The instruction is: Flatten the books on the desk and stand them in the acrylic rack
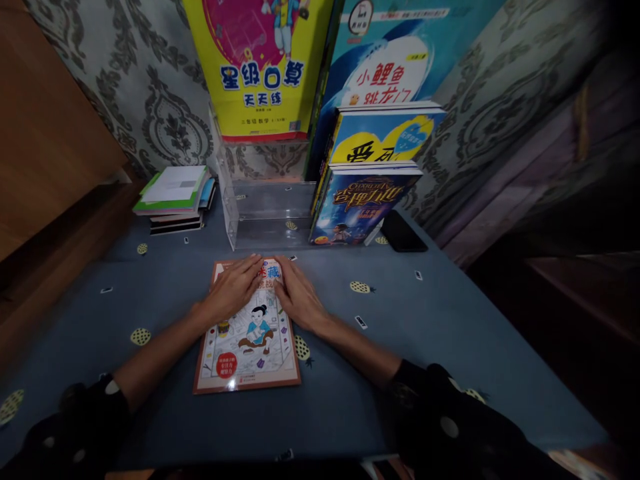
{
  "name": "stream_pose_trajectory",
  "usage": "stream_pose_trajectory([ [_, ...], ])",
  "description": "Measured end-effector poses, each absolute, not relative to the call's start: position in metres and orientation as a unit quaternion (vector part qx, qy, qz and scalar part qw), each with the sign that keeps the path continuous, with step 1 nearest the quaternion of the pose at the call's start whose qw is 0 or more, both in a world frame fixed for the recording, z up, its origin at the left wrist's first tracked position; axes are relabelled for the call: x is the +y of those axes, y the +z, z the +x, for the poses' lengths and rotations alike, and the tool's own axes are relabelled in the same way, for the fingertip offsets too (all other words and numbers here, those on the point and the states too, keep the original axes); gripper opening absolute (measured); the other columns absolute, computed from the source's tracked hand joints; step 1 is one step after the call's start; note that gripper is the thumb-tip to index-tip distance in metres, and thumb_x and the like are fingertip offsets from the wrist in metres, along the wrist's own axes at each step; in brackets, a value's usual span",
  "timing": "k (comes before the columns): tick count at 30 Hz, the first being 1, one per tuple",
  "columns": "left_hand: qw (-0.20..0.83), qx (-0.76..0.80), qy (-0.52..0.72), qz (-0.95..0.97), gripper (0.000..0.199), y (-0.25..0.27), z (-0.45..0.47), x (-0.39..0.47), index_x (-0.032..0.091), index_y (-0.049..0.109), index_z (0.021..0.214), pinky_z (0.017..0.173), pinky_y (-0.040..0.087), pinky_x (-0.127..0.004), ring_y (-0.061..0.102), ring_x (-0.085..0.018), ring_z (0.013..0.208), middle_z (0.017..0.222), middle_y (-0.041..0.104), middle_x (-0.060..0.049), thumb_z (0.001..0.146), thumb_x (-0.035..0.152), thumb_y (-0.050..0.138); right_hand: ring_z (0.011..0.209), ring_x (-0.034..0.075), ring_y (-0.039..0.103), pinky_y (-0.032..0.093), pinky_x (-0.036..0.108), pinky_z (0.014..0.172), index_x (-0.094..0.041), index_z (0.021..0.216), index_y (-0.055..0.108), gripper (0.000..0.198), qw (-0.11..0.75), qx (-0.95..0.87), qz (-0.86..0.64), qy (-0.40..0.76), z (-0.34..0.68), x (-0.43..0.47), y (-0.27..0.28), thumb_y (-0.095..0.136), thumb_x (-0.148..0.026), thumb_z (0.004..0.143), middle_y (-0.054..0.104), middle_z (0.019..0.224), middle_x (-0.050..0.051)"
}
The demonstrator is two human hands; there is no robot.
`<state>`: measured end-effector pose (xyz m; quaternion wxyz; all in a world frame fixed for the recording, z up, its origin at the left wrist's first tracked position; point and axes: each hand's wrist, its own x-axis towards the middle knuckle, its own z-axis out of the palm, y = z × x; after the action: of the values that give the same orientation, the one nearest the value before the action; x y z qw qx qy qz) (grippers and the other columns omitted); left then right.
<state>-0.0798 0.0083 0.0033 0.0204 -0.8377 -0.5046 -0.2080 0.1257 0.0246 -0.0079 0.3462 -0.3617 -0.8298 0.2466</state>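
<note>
A thin children's book [263, 333] lies flat on the table, its cover showing a seated cartoon figure in blue and a brown border. My left hand [235, 287] rests across the upper left of the cover, fingers stretched out and pointing up to the right. Along the upper right edge lies my right hand [299, 293], its fingers extended and its palm on the book's side. Both hands hide part of the title. Just beyond the book stands a clear acrylic book rack [270, 230] in tiers.
Blue books [357, 203] and a yellow-and-blue book [385, 137] fill the rack's right side; a yellow workbook [265, 73] and a teal book [390, 47] stand behind. Left is a stack of books [175, 193]. A black phone [403, 232] lies at right on the patterned blue tablecloth [380, 360].
</note>
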Motion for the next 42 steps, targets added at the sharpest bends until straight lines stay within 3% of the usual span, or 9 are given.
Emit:
stream_pose_trajectory([
  [11,0.016,-0.458,-0.201,-0.866,0.042,0.004,-0.059,0.026,0.012,0.054,0.137,0.111,0.045,-0.044,0.054,-0.025,0.133,0.143,0.057,-0.016,0.103,0.030,0.036,0.139,0.025,0.047,0.037,0.052,0.117,-0.018,0.153,0.024,0.061,0.381,-0.769,-0.370,0.356,0.131,0.034,-0.010,0.041,-0.021,0.095,0.046,0.151,0.017],
  [25,-0.001,-0.435,-0.226,-0.872,0.040,0.001,-0.058,0.032,0.017,0.055,0.137,0.110,0.045,-0.046,0.056,-0.023,0.131,0.140,0.060,-0.013,0.103,0.028,0.036,0.137,0.025,0.050,0.038,0.056,0.115,-0.018,0.154,0.022,0.063,0.393,-0.764,-0.353,0.371,0.135,0.028,-0.011,0.040,-0.016,0.094,0.049,0.149,0.018],
  [42,-0.030,-0.388,-0.284,-0.876,0.032,0.010,-0.053,0.024,0.013,0.068,0.117,0.103,0.053,-0.043,0.065,-0.023,0.119,0.126,0.069,-0.015,0.100,0.024,0.043,0.134,0.024,0.054,0.045,0.053,0.112,-0.023,0.154,0.026,0.062,0.376,-0.769,-0.353,0.378,0.148,0.008,0.000,0.040,-0.013,0.094,0.054,0.146,0.013],
])
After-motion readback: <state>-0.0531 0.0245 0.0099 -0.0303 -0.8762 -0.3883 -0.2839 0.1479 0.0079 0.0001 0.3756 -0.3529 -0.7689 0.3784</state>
